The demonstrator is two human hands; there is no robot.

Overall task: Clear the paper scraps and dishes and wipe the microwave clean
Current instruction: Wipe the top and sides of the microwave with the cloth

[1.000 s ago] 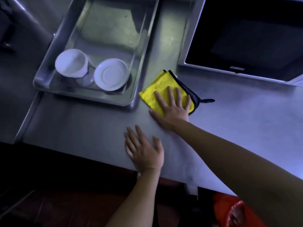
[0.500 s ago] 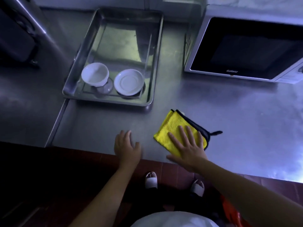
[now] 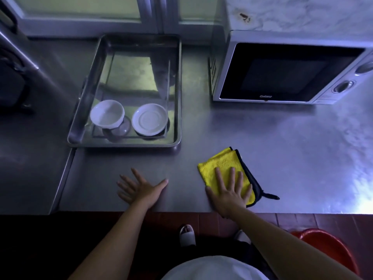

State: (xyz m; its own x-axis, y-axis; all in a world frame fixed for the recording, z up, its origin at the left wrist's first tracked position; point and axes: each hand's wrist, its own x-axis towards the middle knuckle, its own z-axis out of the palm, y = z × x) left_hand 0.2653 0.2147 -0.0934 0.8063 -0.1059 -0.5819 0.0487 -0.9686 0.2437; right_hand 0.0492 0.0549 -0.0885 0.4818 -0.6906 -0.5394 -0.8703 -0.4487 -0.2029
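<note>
While pinned under the flat, spread right hand (image 3: pixel 229 191) at five o'clock on the counter (image 3: pixel 282 148), yellow cloth (image 3: pixel 221 161): soft, light, floppy, apt to slide on steel. Best pinched at its free corner toward twelve. Left hand (image 3: pixel 141 188) spread, palm down, holding nothing. Microwave (image 3: pixel 282 71) at one o'clock, untouched.

The stainless-steel tabletop (image 3: pixel 262 138) spans the view and carries a bright reflection near its right end. A pale window frame (image 3: pixel 80 23) runs along the rear. A marbled wall (image 3: pixel 302 13) occupies the upper right. The red-brown tiled floor (image 3: pixel 201 219) lies below the front edge, with a red basin (image 3: pixel 327 245) at lower right. Lighting is dim and bluish.
</note>
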